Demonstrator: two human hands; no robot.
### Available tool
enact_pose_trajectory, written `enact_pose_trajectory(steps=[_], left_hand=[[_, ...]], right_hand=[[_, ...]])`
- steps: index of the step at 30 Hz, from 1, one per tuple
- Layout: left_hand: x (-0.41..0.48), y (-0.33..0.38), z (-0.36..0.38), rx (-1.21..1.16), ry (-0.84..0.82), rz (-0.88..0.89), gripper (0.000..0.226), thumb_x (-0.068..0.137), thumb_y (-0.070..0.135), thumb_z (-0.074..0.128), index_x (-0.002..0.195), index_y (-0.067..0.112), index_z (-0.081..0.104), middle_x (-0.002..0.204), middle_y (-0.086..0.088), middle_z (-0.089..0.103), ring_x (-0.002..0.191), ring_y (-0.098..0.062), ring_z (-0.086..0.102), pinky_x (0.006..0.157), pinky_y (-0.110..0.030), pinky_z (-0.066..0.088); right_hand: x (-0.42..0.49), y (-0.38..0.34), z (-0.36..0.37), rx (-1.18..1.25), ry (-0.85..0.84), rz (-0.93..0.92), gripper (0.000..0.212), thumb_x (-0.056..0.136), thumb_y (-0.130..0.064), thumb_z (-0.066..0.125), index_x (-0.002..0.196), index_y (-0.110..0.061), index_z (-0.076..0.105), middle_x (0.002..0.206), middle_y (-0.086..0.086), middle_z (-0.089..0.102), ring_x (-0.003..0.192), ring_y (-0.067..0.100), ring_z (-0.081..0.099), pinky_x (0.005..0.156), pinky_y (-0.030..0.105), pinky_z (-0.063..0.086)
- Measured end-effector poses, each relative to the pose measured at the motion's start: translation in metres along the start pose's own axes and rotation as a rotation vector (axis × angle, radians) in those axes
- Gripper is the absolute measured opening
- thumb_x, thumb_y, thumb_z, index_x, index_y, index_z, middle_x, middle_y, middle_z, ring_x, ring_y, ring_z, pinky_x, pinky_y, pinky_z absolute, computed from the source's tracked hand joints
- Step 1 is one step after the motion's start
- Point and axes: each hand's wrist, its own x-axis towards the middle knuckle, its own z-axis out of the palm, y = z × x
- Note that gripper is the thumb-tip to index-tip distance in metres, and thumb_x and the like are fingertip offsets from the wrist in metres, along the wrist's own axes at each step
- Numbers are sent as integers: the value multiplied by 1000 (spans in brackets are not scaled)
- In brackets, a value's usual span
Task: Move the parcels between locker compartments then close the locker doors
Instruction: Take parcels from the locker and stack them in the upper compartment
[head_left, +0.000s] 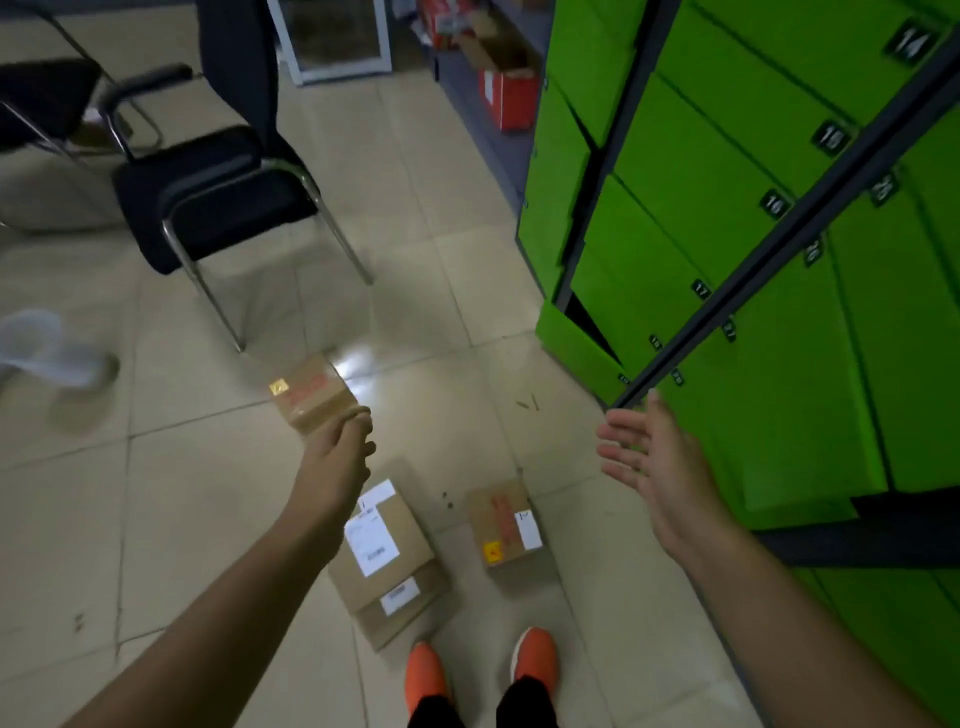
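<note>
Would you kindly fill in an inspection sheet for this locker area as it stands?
Surface: beige tiled floor, a few dark specks.
Job's things: small brown cardboard parcel held aloft; two stacked labelled cardboard parcels and a single taped cardboard parcel on the floor; green metal lockers, some doors ajar.
Clutter: black chrome-legged chair; red cartons on a shelf.
Hands: left hand grips the small parcel; right hand open, empty.
Cables: nothing seen.
Surroundings: dim room; wearer's orange shoes.

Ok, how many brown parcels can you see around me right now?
4: held parcel in the left hand; top parcel and bottom parcel stacked on the floor; lone parcel to their right. Lockers may hide more.
</note>
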Motion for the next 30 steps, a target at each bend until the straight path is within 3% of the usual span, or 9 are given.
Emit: enact_pose_trajectory(steps=[4,8,19,22,25,30], left_hand=[[46,-57,36,56,-12,-50,39,111,33,45,146,21,56,140,-3,61,127,-25,61,116,-53,46],[103,-136,71,87,-46,-114,42,111,31,44,150,20,54,144,-3,60,130,-25,60,118,-51,45],[259,-398,172,156,-61,-210,46,112,34,43,154,16,48,147,-6,56,130,-27,57,119,-53,43],[294,-452,200,203,-65,-199,54,106,45,46,153,18,49,142,-3,57,131,-28,55,117,-54,43],[326,-499,225,245,-82,-186,50,109,41,45,152,16,48,130,-4,57,122,-26,56,114,-54,46],[365,-565,255,267,-72,-205,45,109,38,41,144,12,52,137,-11,59,131,-32,53,117,-50,42]], right_hand=[[54,62,19,-16,-3,71,49,110,-49,36,112,-11,69,113,15,73,108,29,70,97,43,56],[121,141,16,-43,57,111,50,110,-49,38,111,-12,71,106,11,75,106,28,71,94,42,57],[287,400,19,-168,144,155,37,109,-45,41,102,-21,69,111,5,73,109,23,68,101,43,55],[322,457,23,-217,152,178,36,107,-46,43,96,-24,68,110,4,72,110,24,67,104,47,53],[355,505,26,-254,157,199,37,107,-46,44,105,-20,70,115,4,72,111,25,66,106,48,52],[411,563,35,-227,153,259,37,107,-44,44,105,-16,69,102,4,66,99,24,62,101,46,50]])
